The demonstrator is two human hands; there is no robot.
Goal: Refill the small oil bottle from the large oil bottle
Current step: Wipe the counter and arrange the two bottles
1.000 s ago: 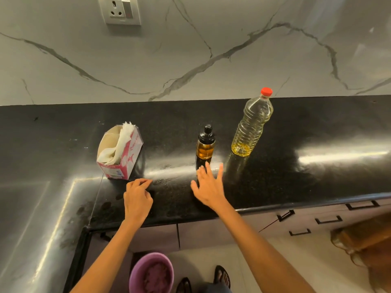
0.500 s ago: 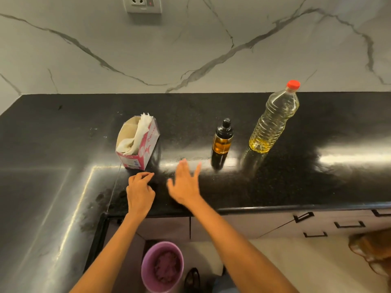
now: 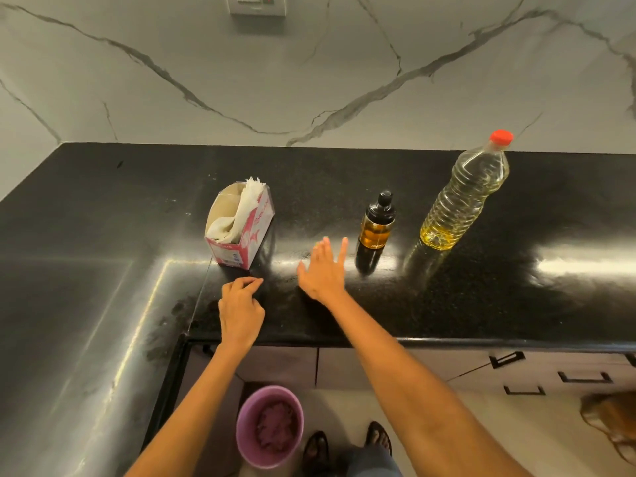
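Observation:
The small oil bottle [image 3: 375, 228], dark glass with a black cap and amber oil inside, stands upright on the black counter [image 3: 344, 173]. To its right stands the large clear plastic oil bottle [image 3: 464, 197] with a red cap, holding yellow oil in its lower part. My right hand [image 3: 323, 270] hovers with straight, spread fingers just left of the small bottle, holding nothing. My left hand [image 3: 241, 311] rests on the counter near its front edge with fingers loosely curled, empty.
A pink and white tissue box [image 3: 241, 225] stands left of my hands. A purple bin [image 3: 270, 426] sits on the floor below the counter edge, beside my feet. Drawers with black handles [image 3: 585, 376] run along the right. A wall socket [image 3: 256, 3] is above.
My right hand has drifted left, away from the front of the small bottle, then edged forward. The view has shifted, so the bottles sit further right. My left hand stays put.

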